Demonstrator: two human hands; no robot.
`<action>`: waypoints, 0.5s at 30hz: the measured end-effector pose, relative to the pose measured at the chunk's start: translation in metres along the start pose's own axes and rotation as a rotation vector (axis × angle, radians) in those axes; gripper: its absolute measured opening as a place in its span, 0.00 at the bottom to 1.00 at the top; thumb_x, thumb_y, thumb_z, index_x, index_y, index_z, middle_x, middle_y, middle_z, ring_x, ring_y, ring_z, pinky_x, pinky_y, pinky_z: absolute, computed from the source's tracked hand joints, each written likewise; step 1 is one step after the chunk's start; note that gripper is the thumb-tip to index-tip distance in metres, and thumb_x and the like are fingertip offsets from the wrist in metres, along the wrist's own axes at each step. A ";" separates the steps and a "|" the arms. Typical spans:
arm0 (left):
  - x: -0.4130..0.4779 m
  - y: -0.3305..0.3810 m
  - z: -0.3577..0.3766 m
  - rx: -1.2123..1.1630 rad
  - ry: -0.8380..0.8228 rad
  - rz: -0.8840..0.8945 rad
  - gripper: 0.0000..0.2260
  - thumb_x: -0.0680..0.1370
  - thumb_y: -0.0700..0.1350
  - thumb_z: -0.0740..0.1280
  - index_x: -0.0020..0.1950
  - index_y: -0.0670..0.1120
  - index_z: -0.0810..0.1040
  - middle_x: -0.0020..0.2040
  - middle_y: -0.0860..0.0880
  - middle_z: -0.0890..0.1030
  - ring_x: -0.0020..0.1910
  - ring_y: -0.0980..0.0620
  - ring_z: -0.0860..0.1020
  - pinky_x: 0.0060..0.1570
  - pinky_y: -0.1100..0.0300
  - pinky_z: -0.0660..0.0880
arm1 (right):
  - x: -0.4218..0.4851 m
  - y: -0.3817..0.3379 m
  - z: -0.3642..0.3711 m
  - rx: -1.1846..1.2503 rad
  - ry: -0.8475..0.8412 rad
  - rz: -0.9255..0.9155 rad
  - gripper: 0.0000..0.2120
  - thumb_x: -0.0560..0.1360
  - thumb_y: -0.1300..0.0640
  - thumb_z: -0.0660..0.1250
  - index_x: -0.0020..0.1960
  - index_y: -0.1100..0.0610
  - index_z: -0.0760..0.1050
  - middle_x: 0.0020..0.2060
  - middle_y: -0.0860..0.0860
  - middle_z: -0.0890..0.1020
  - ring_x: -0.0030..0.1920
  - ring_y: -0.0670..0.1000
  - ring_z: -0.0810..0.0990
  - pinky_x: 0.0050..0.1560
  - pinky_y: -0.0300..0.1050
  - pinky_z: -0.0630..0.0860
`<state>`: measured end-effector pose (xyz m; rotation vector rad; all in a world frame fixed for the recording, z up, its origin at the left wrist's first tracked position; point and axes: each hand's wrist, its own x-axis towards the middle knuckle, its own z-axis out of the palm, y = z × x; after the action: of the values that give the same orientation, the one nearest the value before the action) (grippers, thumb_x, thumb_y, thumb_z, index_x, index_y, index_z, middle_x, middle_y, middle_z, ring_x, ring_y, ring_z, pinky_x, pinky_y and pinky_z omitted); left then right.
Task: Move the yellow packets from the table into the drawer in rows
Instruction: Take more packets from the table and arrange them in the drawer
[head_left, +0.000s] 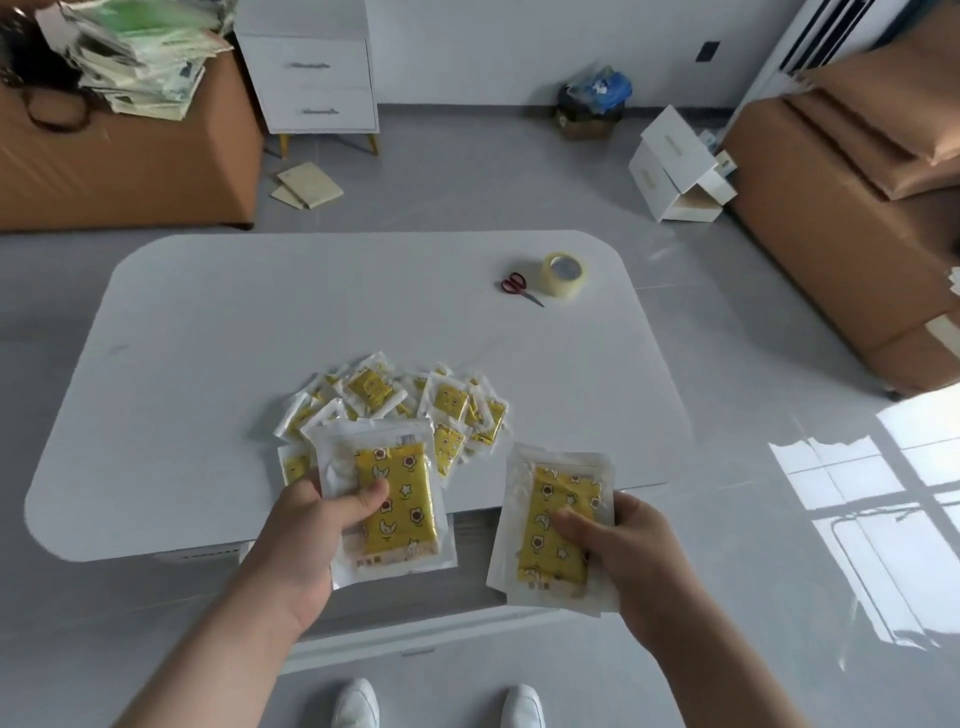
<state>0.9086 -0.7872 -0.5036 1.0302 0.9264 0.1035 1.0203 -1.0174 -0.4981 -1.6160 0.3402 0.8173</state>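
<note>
Recorded from one head-worn wide-angle camera. Faced forward and steeply down across the tabletop (218, 322) from its near edge. Sat close above the left grip (306, 525) and right grip (634, 551), low in frame. Caught white shoes (356, 704) at bottom edge, floor (467, 171) and white cabinet (311, 78) far beyond. Bowed straight lines near the borders.

Glossy grey floor (467, 176) shows a bright window reflection (872, 499) at right; a white two-drawer cabinet (314, 78) and a waste bin (592, 111) stand by the white wall (519, 47).
</note>
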 end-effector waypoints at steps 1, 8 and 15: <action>0.014 -0.008 0.000 -0.003 0.005 0.002 0.09 0.73 0.34 0.69 0.50 0.43 0.82 0.46 0.44 0.86 0.46 0.45 0.84 0.46 0.50 0.78 | 0.015 0.009 0.004 -0.001 0.003 -0.009 0.08 0.72 0.66 0.74 0.51 0.65 0.82 0.43 0.61 0.87 0.44 0.62 0.87 0.46 0.62 0.82; 0.119 -0.100 0.015 -0.038 0.011 0.072 0.07 0.72 0.34 0.70 0.45 0.45 0.81 0.40 0.50 0.87 0.34 0.60 0.83 0.37 0.60 0.74 | 0.143 0.087 0.013 0.063 -0.026 -0.110 0.08 0.70 0.65 0.74 0.48 0.66 0.82 0.43 0.62 0.86 0.44 0.63 0.86 0.48 0.64 0.81; 0.197 -0.182 0.007 -0.054 -0.034 0.175 0.11 0.64 0.40 0.72 0.46 0.45 0.84 0.45 0.47 0.87 0.43 0.51 0.85 0.38 0.55 0.79 | 0.242 0.166 0.006 0.156 -0.180 -0.248 0.09 0.63 0.62 0.74 0.43 0.64 0.84 0.45 0.64 0.86 0.44 0.63 0.86 0.40 0.57 0.84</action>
<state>0.9770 -0.7969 -0.7624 1.0590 0.7974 0.2552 1.0847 -0.9957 -0.7833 -1.3943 0.0708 0.7207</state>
